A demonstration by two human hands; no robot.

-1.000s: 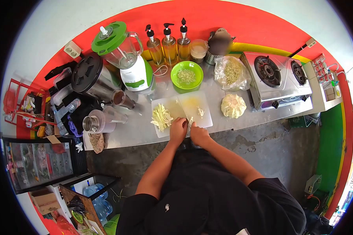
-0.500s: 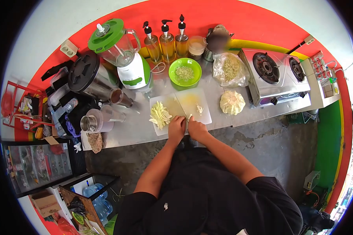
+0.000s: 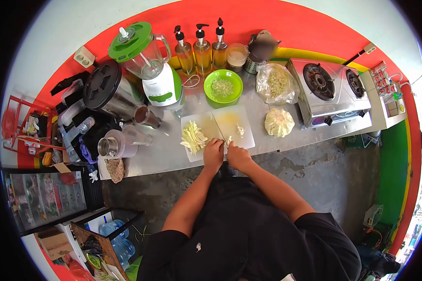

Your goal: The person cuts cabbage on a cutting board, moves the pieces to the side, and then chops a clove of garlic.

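Note:
A white cutting board point(image 3: 243, 122) lies near the front edge of the metal counter. On its left part is a pile of pale sliced cabbage point(image 3: 193, 137); small white pieces point(image 3: 240, 130) lie on the right. My right hand point(image 3: 239, 156) is closed round the handle of a knife point(image 3: 221, 131), whose thin blade points away across the board. Just left of the blade, my left hand point(image 3: 214, 152) is closed with fingers curled down at the board; what it holds is hidden. A cabbage head point(image 3: 279, 122) sits right of the board.
Behind the board stands a green bowl point(image 3: 223, 89) of chopped pieces. A bag of shreds point(image 3: 277, 84) and a gas stove point(image 3: 330, 91) are at the right. A blender point(image 3: 159, 84), pump bottles point(image 3: 202, 55) and a large steel container point(image 3: 109, 89) stand at the back and left.
The whole view has shifted slightly, with things on the left and middle appearing a little further right. Both hands remain close together at the board's front edge.

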